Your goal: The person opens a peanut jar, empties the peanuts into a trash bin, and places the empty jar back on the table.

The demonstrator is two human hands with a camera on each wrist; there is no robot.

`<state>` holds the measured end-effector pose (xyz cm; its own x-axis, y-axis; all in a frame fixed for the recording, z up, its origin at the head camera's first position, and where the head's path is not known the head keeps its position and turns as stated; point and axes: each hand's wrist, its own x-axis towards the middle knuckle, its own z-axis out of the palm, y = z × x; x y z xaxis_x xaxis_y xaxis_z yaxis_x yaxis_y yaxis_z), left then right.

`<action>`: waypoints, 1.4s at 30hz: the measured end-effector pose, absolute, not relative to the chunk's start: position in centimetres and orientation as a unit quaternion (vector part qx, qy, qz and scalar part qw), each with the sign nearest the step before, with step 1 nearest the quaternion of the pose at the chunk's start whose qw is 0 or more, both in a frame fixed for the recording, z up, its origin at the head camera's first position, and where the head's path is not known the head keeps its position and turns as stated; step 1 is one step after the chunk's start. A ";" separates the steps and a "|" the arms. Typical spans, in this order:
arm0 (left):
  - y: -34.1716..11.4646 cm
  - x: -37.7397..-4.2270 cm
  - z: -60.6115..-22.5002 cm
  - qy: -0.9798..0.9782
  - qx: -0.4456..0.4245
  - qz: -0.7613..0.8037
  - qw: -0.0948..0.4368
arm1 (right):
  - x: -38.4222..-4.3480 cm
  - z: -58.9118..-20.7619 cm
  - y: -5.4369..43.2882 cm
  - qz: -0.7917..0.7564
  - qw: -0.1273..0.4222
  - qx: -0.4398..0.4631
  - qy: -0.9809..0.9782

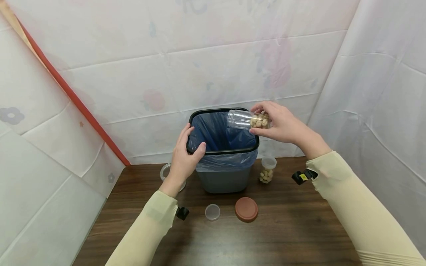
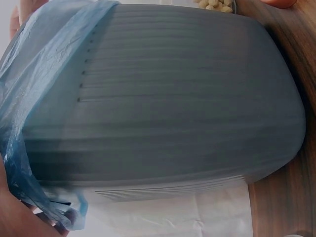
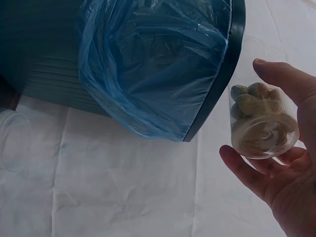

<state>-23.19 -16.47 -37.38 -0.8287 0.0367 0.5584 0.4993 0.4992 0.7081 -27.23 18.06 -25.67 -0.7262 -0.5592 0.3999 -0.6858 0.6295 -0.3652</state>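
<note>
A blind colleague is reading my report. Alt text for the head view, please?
A right hand holds a clear jar of nut-like pieces sideways over a lined bin, while the left hand holds the bin's black rim. A second jar stands right of the bin; a red lid and a clear lid lie in front, on a wooden table.

No text can be read. Faint grey, letter-like marks [image 1: 193,5] at the top of the printed cloth backdrop [image 1: 199,70] and a raised mark on the clear plastic jar's [image 3: 266,139] base are illegible.
</note>
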 end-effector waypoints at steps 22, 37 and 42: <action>-16.5 -23.2 -37.4 -0.830 -0.157 -0.473 0.248 | -27.8 -26.5 16.5 0.261 0.113 0.344 -0.895; -16.3 -23.2 -37.4 -0.831 -0.157 -0.473 0.248 | -27.5 -26.7 15.8 0.267 0.105 0.347 -0.893; -16.3 -23.2 -37.4 -0.830 -0.156 -0.477 0.243 | -27.5 -26.7 15.5 0.263 0.109 0.351 -0.892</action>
<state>-23.18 -16.34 -37.35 -0.8327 0.0273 0.5530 0.4916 0.4959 0.7158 -27.52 15.47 -26.72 -0.7292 -0.5693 0.3797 -0.6842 0.6147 -0.3925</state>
